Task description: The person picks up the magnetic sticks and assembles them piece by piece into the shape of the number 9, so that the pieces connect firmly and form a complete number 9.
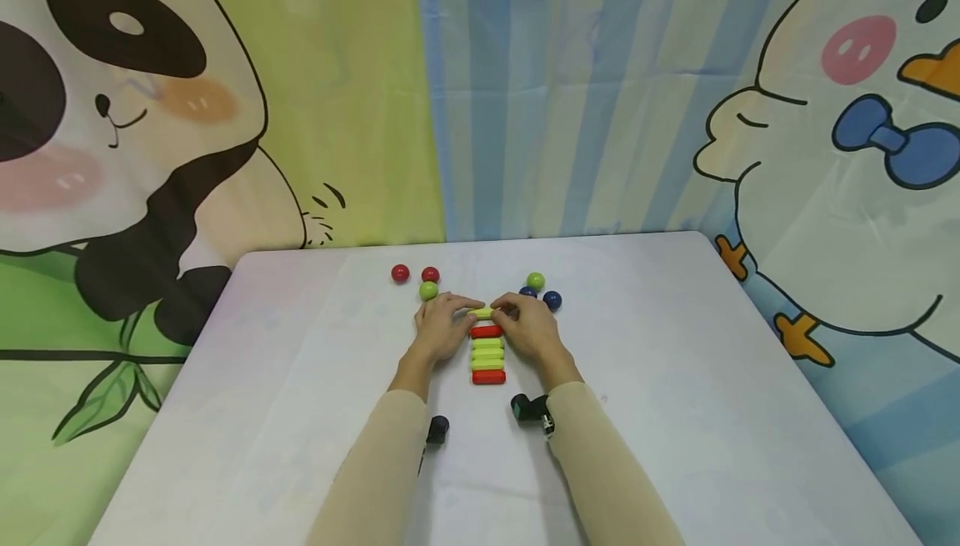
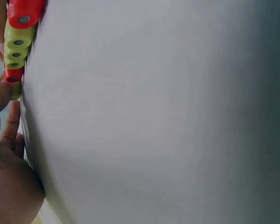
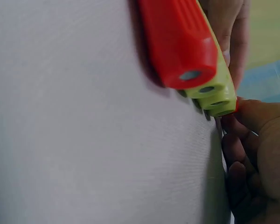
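Head view shows the left hand (image 1: 441,328) and right hand (image 1: 527,327) pinching a yellow-green stick (image 1: 481,313) between their fingers at the far end of a row of red and yellow-green sticks (image 1: 487,354) on the white tabletop (image 1: 675,379); coloured balls (image 1: 429,290) lie just beyond.

Both hands crowd the far end of the stick row (image 1: 487,354), closing it in from either side. Behind them, balls block the way: three on the left (image 1: 428,290), three on the right (image 1: 552,300). The tabletop (image 1: 712,379) lies bare out to both sides.
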Action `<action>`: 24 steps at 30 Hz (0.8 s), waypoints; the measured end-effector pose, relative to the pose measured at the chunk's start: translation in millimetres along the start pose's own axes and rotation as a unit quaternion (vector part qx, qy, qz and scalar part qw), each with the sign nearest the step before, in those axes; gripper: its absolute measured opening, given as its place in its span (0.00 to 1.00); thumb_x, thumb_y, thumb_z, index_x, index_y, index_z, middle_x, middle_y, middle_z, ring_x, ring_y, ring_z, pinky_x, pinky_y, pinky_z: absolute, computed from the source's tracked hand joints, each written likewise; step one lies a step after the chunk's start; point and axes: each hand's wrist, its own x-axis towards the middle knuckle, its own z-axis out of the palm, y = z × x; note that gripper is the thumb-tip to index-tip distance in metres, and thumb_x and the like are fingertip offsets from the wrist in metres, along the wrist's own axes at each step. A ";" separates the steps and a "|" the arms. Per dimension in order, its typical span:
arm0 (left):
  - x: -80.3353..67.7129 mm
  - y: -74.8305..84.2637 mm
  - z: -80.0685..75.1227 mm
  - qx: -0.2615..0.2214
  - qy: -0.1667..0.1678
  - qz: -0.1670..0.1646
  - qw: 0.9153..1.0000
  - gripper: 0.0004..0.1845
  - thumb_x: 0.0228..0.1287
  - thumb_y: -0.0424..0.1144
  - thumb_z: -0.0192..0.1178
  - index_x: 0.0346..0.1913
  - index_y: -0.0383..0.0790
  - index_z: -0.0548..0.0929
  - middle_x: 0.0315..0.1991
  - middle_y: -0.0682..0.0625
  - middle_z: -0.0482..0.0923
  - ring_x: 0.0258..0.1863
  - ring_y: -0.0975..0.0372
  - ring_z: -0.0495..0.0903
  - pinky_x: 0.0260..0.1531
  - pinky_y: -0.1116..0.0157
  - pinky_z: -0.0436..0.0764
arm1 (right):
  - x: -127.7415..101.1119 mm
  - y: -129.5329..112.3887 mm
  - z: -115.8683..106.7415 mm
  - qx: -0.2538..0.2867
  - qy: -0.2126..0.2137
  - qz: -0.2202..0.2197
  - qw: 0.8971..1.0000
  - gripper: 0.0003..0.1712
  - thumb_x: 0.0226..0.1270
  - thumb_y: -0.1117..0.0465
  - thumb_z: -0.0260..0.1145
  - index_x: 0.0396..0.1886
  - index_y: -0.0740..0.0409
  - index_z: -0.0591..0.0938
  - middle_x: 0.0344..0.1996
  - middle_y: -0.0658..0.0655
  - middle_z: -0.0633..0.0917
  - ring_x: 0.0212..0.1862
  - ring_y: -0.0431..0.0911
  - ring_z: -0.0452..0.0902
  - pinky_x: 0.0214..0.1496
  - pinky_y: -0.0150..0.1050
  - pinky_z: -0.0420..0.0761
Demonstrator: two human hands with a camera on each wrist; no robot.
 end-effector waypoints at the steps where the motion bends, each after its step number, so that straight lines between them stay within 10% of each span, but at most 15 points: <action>1: -0.5 0.6 0.1 -0.003 0.000 -0.003 1.000 0.15 0.77 0.47 0.58 0.61 0.62 0.84 0.70 0.47 0.70 0.76 0.47 0.59 0.75 0.41 0.44 | -0.3 -0.2 0.0 -0.001 -0.001 0.002 1.000 0.11 0.74 0.50 0.67 0.51 0.43 0.88 0.43 0.49 0.87 0.43 0.46 0.79 0.51 0.47 0.79; 24: 1.7 5.5 -4.2 0.019 -0.026 -0.036 0.999 0.15 0.79 0.49 0.54 0.63 0.60 0.82 0.72 0.48 0.67 0.75 0.48 0.59 0.76 0.42 0.46 | -14.1 11.8 -9.8 0.058 -0.018 -0.050 0.997 0.17 0.75 0.55 0.66 0.61 0.49 0.84 0.40 0.52 0.79 0.42 0.47 0.74 0.47 0.42 0.77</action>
